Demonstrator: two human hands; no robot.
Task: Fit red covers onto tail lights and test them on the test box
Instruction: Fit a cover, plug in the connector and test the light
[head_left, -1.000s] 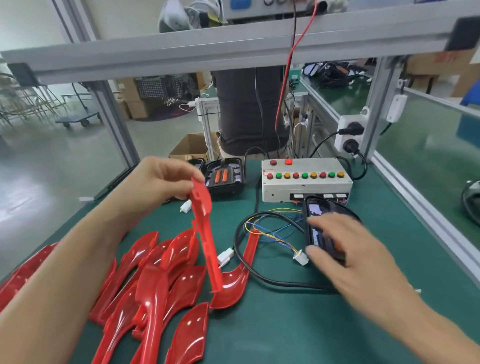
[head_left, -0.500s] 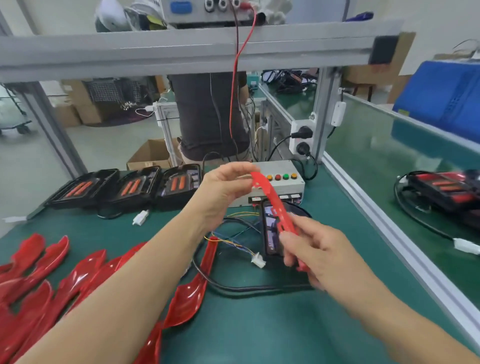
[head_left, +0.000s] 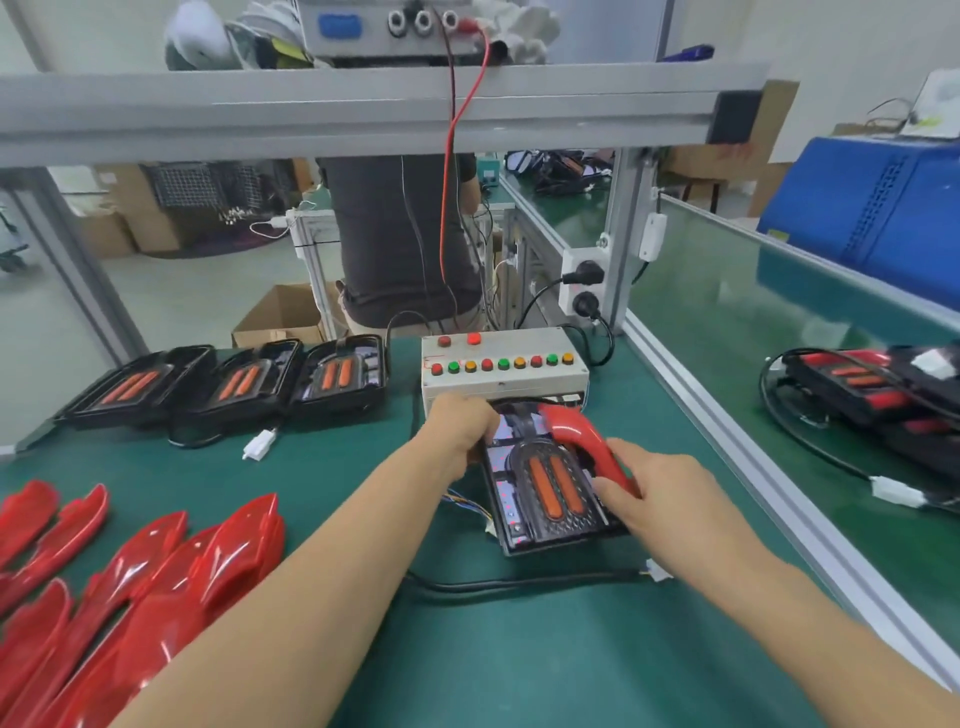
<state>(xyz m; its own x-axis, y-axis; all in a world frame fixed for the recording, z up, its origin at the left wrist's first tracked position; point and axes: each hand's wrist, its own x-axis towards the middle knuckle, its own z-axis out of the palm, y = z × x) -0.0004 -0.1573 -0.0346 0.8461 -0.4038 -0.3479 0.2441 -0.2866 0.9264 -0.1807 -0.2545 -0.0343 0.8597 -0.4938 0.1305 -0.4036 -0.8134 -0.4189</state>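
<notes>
The person is working at a green bench, fitting one red cover onto the tail light that is lying flat just in front of the test box. The right hand is pinching the near end of the cover, which is slanting over the lamp's right edge with its far end raised, so it looks not yet seated. The left hand is curling its fingers round the lamp's far left corner and seems to be bracing it; the fingertips themselves are hidden. The likeliest trouble from here is a crooked fit: if the cover is being pressed down while tilted, one edge could catch and the other ride up, or the thin plastic could flex and crack. The lamp could also be sliding on the smooth mat if the left hand is loosening, pushing into the box. The coloured wires are emerging beside the lamp's left edge, and could be getting pinched or tugged loose, spoiling the test. The spare red covers are lying heaped at the left, well apart, and three more tail lights are sitting in a row behind them.
</notes>
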